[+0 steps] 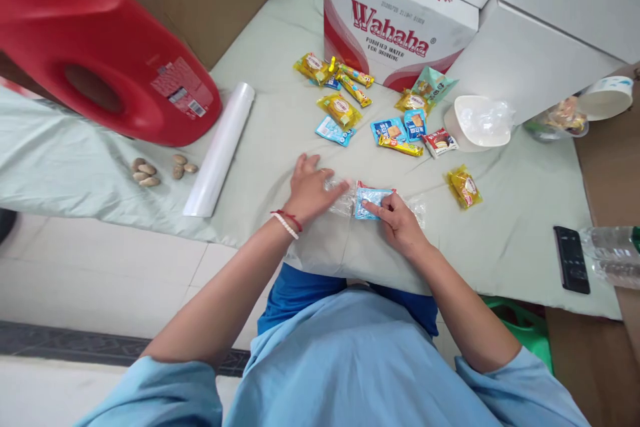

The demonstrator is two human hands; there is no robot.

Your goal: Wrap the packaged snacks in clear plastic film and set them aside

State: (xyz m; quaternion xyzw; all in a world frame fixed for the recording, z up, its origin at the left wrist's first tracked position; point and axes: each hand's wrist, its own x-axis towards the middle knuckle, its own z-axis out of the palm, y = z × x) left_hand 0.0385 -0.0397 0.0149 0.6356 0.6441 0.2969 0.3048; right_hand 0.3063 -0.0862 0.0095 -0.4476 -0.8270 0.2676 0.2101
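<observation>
My left hand [313,192] lies with its fingers spread over crinkled clear plastic [343,204] near the table's front edge. Nothing is gripped in it. My right hand [403,221] presses its index finger on a small blue snack packet [367,206], the other fingers curled at the packet's right end. A strip of red shows along the packet's far edge. More of the clear plastic reaches out to the right of this hand. Beyond my hands lie several wrapped snacks, among them a yellow packet [340,111] and a blue cracker packet [388,130].
A white roll [220,150], several brown nut-like pieces [145,172] and a big red jug [115,60] are on the left. The Wahaha carton [395,27] stands behind the snacks. At right are a white bowl [475,123], a phone [571,259] and clear bottles [613,243].
</observation>
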